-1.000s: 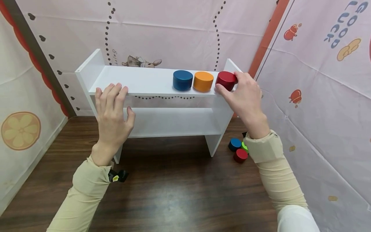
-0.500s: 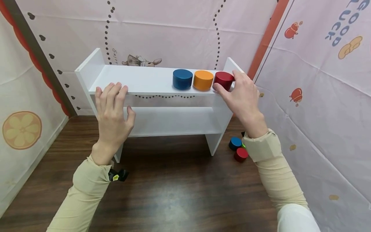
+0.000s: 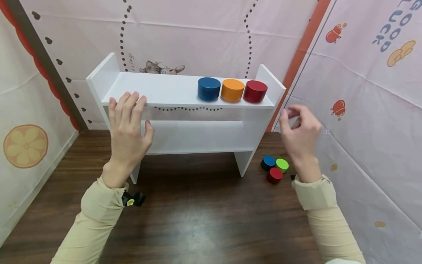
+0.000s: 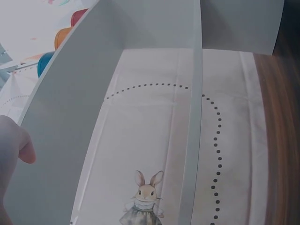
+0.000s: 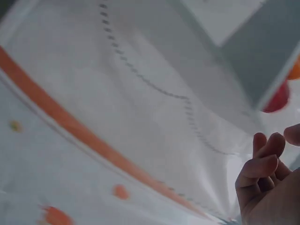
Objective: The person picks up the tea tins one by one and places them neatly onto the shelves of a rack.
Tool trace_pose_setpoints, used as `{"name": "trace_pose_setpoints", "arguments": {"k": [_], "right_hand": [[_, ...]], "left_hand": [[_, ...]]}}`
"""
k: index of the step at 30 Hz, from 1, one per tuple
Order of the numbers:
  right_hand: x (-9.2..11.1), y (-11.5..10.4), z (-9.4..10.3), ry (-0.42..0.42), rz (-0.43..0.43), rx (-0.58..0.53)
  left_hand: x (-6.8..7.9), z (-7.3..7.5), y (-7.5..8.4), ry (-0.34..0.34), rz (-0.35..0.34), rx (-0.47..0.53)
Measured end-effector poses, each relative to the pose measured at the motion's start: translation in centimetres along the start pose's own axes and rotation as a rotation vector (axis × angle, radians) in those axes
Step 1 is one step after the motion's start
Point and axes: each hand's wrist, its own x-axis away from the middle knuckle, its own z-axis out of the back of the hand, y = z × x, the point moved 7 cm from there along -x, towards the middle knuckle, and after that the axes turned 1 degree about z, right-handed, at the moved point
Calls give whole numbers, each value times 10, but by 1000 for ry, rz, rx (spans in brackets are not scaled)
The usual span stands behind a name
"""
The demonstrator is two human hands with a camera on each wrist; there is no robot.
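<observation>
Three cylinder blocks stand in a row on the right half of the white shelf's top board [image 3: 158,88]: blue [image 3: 209,90], orange [image 3: 232,91] and red [image 3: 255,92]. The red block [image 5: 277,99] also shows beyond the board's edge in the right wrist view. My right hand [image 3: 301,134] hovers just right of the shelf, away from the blocks, its fingers loosely curled around nothing. At the board's front left edge is my left hand [image 3: 126,134], fingers spread and relaxed. Whether its fingertips press the edge I cannot tell.
On the dark wooden floor to the right of the shelf lie three more cylinder blocks, blue [image 3: 268,162], green [image 3: 282,165] and red [image 3: 275,176]. A lower board [image 3: 197,136] spans the shelf. Printed cloth walls [image 3: 362,110] close in the sides and back.
The red block on the shelf slid left to stand close to the orange one. My right hand released it and moved right and down. The left hand stayed in place.
</observation>
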Motion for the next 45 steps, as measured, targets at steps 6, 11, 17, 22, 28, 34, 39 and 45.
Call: {"name": "trace_pose_setpoints", "arguments": {"k": [6, 11, 17, 22, 28, 34, 39, 45], "right_hand": [[62, 77, -9, -164, -175, 169], [120, 133, -16, -426, -350, 369], [167, 169, -19, -758, -511, 519], [188, 180, -24, -916, -596, 535], [197, 185, -30, -928, -613, 522], [199, 189, -40, -930, -619, 512], [203, 193, -49, -942, -635, 514], [204, 196, -55, -937, -622, 494]], "left_hand": [[-1, 1, 2, -22, -2, 11], [6, 4, 6, 29, -9, 44], [41, 2, 13, 170, -31, 134], [77, -32, 9, -121, -16, 30], [115, -58, 3, -341, 40, -55], [124, -60, 0, -349, 46, -82], [125, -59, -1, -349, 50, -83], [125, -59, -1, -360, 57, -95]]}}
